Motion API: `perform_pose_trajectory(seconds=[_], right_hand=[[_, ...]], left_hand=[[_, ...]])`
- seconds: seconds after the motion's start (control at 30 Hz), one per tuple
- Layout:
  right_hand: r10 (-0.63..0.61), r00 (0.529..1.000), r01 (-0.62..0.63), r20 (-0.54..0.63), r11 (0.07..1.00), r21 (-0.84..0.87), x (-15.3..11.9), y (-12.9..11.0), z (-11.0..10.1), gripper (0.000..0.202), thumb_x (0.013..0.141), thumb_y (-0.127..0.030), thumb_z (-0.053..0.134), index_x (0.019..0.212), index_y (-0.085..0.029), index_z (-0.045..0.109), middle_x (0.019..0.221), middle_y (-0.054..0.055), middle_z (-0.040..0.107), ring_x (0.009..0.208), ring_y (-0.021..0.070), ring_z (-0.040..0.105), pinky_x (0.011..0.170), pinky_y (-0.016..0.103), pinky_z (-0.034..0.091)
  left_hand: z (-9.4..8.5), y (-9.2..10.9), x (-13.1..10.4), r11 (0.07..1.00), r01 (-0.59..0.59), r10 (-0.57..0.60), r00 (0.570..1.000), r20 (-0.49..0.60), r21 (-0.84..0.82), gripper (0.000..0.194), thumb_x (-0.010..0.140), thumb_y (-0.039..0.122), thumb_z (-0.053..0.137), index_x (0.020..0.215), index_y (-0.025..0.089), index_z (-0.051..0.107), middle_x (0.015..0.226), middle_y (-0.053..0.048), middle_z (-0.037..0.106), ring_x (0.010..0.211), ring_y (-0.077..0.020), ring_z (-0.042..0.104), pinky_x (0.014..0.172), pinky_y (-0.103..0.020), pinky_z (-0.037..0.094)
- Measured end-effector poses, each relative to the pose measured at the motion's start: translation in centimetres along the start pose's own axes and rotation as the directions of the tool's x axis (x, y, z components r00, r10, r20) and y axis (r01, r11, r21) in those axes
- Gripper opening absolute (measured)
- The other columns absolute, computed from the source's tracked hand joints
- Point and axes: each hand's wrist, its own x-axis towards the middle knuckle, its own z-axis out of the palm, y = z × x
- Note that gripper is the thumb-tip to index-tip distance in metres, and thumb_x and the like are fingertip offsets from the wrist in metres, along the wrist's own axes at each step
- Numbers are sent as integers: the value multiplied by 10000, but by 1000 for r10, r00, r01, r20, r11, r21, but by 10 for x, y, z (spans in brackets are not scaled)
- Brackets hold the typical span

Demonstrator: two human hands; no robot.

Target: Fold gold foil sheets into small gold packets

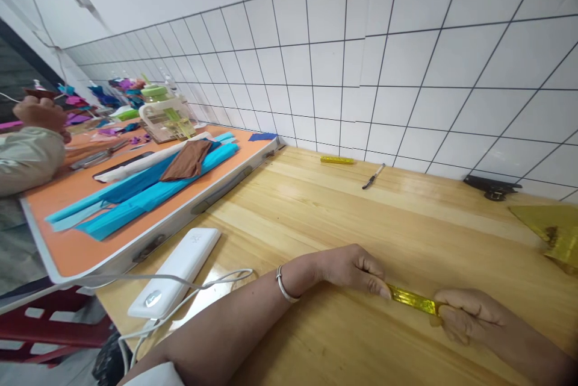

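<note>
Between my two hands stretches a narrow strip of shiny gold foil (413,300), held just over the wooden table. My left hand (352,268), with a silver bangle at the wrist, pinches its left end. The fingers of my right hand (472,315) are closed on the other end. A second folded gold foil strip (336,160) lies at the back of the table near the wall. Off to the far right is a heap of gold foil sheet (548,232), partly cut off by the frame's edge.
A white power bank (176,271) with a cable lies left of my forearm on the wooden table (289,211). Near the wall are a pen (374,176) and a black clip-like object (493,187). Blue fabric (130,202) covers part of an orange table (58,253), where another person's hand (40,114) works.
</note>
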Motion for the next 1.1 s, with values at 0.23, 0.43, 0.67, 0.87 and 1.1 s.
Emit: perform_pose_trajectory(seconds=[0.23, 0.43, 0.67, 0.87, 1.1], right_hand=[[36, 997, -43, 65, 993, 108, 6, 7, -13, 424, 849, -570, 413, 707, -196, 554, 617, -14, 439, 574, 128, 399, 539, 254, 328], [27, 1000, -28, 4, 995, 100, 7, 11, -15, 406, 863, -534, 432, 668, -190, 525, 588, -24, 431, 564, 121, 396, 537, 254, 309], [5, 999, -3, -41, 998, 61, 11, 7, -18, 411, 885, -524, 388, 687, -190, 521, 655, -16, 474, 634, 129, 436, 609, 258, 344], [14, 992, -18, -128, 999, -30, 8, 6, -20, 380, 883, -508, 413, 680, -195, 479, 620, -34, 403, 587, 115, 380, 551, 245, 301], [-37, 996, 39, -77, 999, 27, 7, 10, -23, 364, 904, -477, 389, 717, -196, 524, 691, -10, 487, 650, 130, 438, 615, 263, 332]], left_hand=[[-9, -13, 3, 997, -69, 68, 997, 27, 47, 454, 828, 561, 508, 829, 118, 606, 724, -4, 547, 674, -86, 476, 655, -188, 398], [-18, -6, -1, 972, -68, 78, 996, -36, 226, 381, 898, 450, 463, 761, 118, 587, 697, -9, 572, 659, -86, 510, 663, -188, 406], [-17, -9, 1, 939, -92, 139, 983, -120, 330, 370, 913, 428, 435, 778, 116, 579, 729, -21, 584, 668, -90, 522, 658, -184, 410], [-15, -10, 4, 901, -110, 192, 968, -160, 419, 374, 931, 397, 402, 703, 129, 529, 651, 20, 488, 595, -71, 433, 602, -174, 361], [-16, -18, 5, 911, -74, 168, 965, -200, 406, 351, 942, 390, 370, 810, 128, 562, 658, 23, 462, 602, -79, 416, 606, -187, 361]])
